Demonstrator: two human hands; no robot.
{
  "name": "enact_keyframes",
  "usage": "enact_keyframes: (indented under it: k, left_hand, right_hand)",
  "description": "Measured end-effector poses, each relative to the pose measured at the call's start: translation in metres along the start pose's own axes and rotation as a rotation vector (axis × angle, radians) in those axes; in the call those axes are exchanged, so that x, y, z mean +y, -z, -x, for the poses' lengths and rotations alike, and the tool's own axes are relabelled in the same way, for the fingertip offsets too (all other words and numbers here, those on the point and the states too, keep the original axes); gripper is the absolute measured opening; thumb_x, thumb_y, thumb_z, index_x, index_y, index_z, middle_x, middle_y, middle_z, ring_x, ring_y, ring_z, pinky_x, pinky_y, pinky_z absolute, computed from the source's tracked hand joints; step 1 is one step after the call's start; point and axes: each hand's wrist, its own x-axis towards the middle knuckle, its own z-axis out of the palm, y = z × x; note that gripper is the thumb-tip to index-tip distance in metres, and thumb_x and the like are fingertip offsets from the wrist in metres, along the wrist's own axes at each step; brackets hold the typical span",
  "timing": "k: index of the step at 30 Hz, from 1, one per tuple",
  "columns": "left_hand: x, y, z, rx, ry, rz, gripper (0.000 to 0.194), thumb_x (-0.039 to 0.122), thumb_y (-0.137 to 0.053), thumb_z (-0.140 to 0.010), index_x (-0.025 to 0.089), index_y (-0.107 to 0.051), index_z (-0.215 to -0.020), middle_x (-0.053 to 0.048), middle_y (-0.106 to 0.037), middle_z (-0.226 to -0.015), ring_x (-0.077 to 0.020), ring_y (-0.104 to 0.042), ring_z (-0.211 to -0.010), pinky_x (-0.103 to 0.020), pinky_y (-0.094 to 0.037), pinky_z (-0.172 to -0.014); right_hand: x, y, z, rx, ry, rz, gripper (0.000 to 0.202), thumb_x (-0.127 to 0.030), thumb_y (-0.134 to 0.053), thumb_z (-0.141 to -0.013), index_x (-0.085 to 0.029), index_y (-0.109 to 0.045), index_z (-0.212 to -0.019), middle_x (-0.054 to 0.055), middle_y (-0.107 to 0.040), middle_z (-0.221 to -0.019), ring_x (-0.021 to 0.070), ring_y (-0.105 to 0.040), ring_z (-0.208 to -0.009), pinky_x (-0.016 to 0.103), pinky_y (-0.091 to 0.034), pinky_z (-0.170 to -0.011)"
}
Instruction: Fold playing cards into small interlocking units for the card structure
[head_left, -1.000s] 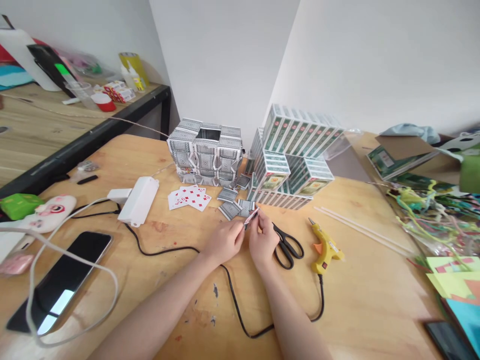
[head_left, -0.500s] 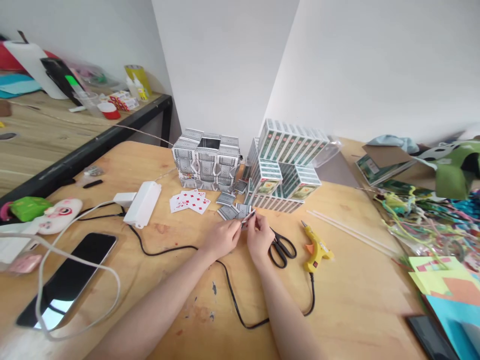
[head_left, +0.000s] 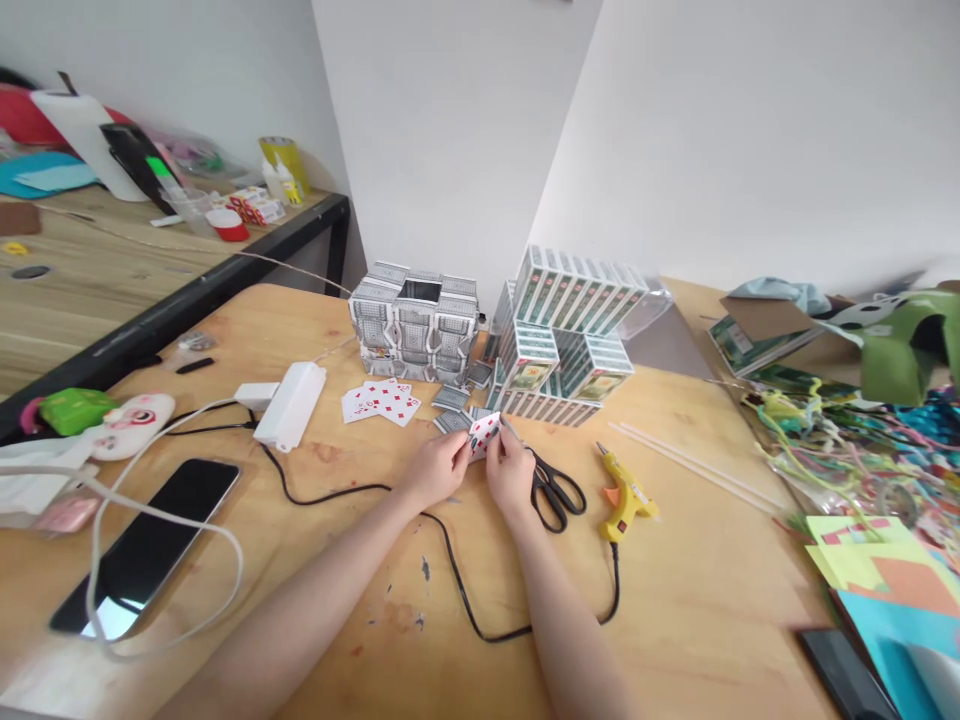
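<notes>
A playing card (head_left: pixel 484 432) with red diamonds is held upright between my two hands, its face toward me. My left hand (head_left: pixel 437 468) pinches its left edge, and my right hand (head_left: pixel 511 472) pinches the right edge. Just beyond them lie patterned grey card pieces (head_left: pixel 452 397). Face-up diamond cards (head_left: pixel 381 401) are spread to the left. Behind stands a block-like structure of folded grey cards (head_left: pixel 416 325) with a dark opening on top. Black-handled scissors (head_left: pixel 556 494) lie beside my right hand, partly hidden by it.
Stacked card boxes (head_left: pixel 574 290) stand at the back. A yellow glue gun (head_left: pixel 624 495) and clear sticks (head_left: pixel 694 465) lie right; its black cable (head_left: pixel 469 605) curves across the table. A white power adapter (head_left: pixel 291 405) and phone (head_left: pixel 150 545) are left, coloured paper (head_left: pixel 885 580) far right.
The card between my hands has turned from nearly edge-on so that its diamond face shows. My hands are slightly farther apart, and the camera view has shifted a little.
</notes>
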Motion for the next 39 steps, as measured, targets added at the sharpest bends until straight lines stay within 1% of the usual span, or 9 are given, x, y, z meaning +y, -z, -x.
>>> enact_keyframes:
  k: [3, 5, 9, 15, 23, 27, 34, 37, 39]
  left_hand:
    - [-0.002, 0.001, 0.001, 0.010, 0.053, 0.055, 0.019, 0.022, -0.038, -0.084, 0.019, -0.043, -0.067, 0.003, -0.045, -0.055, -0.0096, -0.041, -0.049, -0.022, -0.029, -0.049]
    - [-0.004, 0.002, 0.001, 0.025, 0.085, 0.099, 0.017, 0.022, -0.039, -0.084, 0.019, -0.044, -0.068, 0.004, -0.045, -0.056, -0.0098, -0.042, -0.051, -0.021, -0.030, -0.050]
    - [-0.007, 0.002, -0.003, 0.078, 0.142, 0.110, 0.018, 0.022, -0.040, -0.082, 0.019, -0.039, -0.064, 0.004, -0.039, -0.054, -0.0107, -0.040, -0.051, -0.022, -0.029, -0.049]
    - [-0.011, 0.000, -0.007, 0.073, 0.126, 0.108, 0.020, 0.023, -0.040, -0.083, 0.019, -0.036, -0.063, 0.004, -0.039, -0.053, -0.0107, -0.039, -0.052, -0.022, -0.027, -0.051]
    - [-0.014, 0.002, -0.009, 0.082, 0.119, 0.109, 0.021, 0.024, -0.041, -0.083, 0.019, -0.038, -0.063, 0.004, -0.041, -0.052, -0.0103, -0.038, -0.050, -0.023, -0.027, -0.051]
    - [-0.012, 0.002, -0.009, 0.049, 0.140, 0.135, 0.022, 0.026, -0.042, -0.084, 0.019, -0.040, -0.063, 0.004, -0.045, -0.053, -0.0104, -0.042, -0.052, -0.022, -0.030, -0.052]
    - [-0.004, -0.004, -0.004, 0.068, 0.120, -0.009, 0.022, 0.028, -0.040, -0.085, 0.019, -0.043, -0.065, 0.002, -0.046, -0.054, -0.0113, -0.043, -0.051, -0.023, -0.029, -0.050]
    - [0.000, -0.008, -0.001, 0.090, 0.085, -0.013, 0.020, 0.028, -0.040, -0.086, 0.018, -0.047, -0.070, 0.001, -0.050, -0.057, -0.0115, -0.045, -0.052, -0.023, -0.032, -0.051]
    - [0.001, -0.010, -0.001, 0.106, 0.084, 0.002, 0.016, 0.027, -0.041, -0.086, 0.018, -0.052, -0.079, -0.001, -0.055, -0.064, -0.0119, -0.049, -0.057, -0.022, -0.035, -0.054]
  right_hand:
    - [-0.001, 0.002, 0.000, -0.040, -0.057, -0.081, 0.032, -0.031, -0.035, -0.085, -0.016, -0.057, -0.067, 0.001, -0.055, -0.052, 0.0141, -0.050, -0.047, 0.024, -0.039, -0.050]
    - [0.000, 0.004, -0.002, -0.155, -0.126, -0.246, 0.031, -0.032, -0.037, -0.083, -0.017, -0.057, -0.065, 0.000, -0.056, -0.051, 0.0147, -0.053, -0.047, 0.024, -0.041, -0.048]
    - [0.001, 0.006, -0.007, -0.367, -0.245, -0.503, 0.025, -0.032, -0.041, -0.080, -0.016, -0.059, -0.076, 0.002, -0.064, -0.059, 0.0167, -0.062, -0.055, 0.025, -0.049, -0.052]
    - [0.001, 0.005, -0.006, -0.321, -0.271, -0.524, 0.025, -0.033, -0.042, -0.080, -0.016, -0.060, -0.078, 0.003, -0.067, -0.061, 0.0174, -0.064, -0.055, 0.026, -0.051, -0.052]
    - [0.006, 0.004, -0.012, -0.431, -0.252, -0.642, 0.027, -0.037, -0.042, -0.079, -0.017, -0.059, -0.082, 0.004, -0.067, -0.071, 0.0177, -0.066, -0.059, 0.026, -0.050, -0.047]
    - [0.008, 0.003, -0.010, -0.358, -0.235, -0.502, 0.030, -0.034, -0.039, -0.081, -0.015, -0.059, -0.093, 0.004, -0.066, -0.067, 0.0173, -0.063, -0.054, 0.026, -0.049, -0.047]
    - [0.005, 0.002, -0.005, -0.132, 0.055, 0.167, 0.033, -0.025, -0.036, -0.083, -0.014, -0.065, -0.095, 0.005, -0.064, -0.059, 0.0158, -0.058, -0.051, 0.024, -0.042, -0.054]
    - [0.003, -0.003, -0.002, -0.033, 0.022, 0.310, 0.034, -0.024, -0.037, -0.082, -0.011, -0.064, -0.099, 0.008, -0.064, -0.061, 0.0167, -0.058, -0.052, 0.024, -0.040, -0.053]
    - [0.003, -0.005, -0.002, -0.036, -0.022, 0.244, 0.032, -0.027, -0.039, -0.082, -0.013, -0.065, -0.093, 0.007, -0.064, -0.061, 0.0156, -0.057, -0.050, 0.023, -0.040, -0.053]
